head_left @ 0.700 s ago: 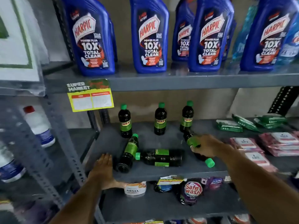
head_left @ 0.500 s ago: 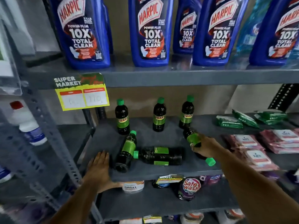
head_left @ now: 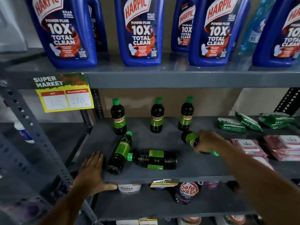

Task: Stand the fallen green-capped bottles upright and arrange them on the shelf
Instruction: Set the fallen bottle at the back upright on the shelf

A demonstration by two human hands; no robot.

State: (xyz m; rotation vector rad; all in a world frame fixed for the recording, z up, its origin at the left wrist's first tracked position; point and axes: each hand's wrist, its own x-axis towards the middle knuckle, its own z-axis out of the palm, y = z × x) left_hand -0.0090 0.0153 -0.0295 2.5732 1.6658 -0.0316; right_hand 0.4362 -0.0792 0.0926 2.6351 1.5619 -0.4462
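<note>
Three dark green-capped bottles stand upright at the back of the grey middle shelf (head_left: 194, 169): left (head_left: 118, 117), middle (head_left: 156, 116), right (head_left: 186, 114). Two more lie fallen near the front: one (head_left: 121, 153) slants with its cap toward the back, the other (head_left: 154, 159) lies sideways with its cap against the first. My right hand (head_left: 209, 141) is closed around a third fallen bottle (head_left: 190, 139), base toward the back and green cap poking out toward me. My left hand (head_left: 92, 174) rests flat on the shelf's front left corner, fingers apart, beside the slanting bottle.
Blue Harpic bottles (head_left: 139, 31) line the shelf above, whose edge carries a yellow price tag (head_left: 65, 96). Green packets (head_left: 232, 125) and pink packets (head_left: 250, 146) fill the middle shelf's right side. A Safe Wash pouch (head_left: 186, 192) and a white tub (head_left: 129, 187) sit below.
My right hand has lifted and turned its bottle slightly, so the cap end now sits closer to my wrist. The view has moved nearer. The left hand stays put.
</note>
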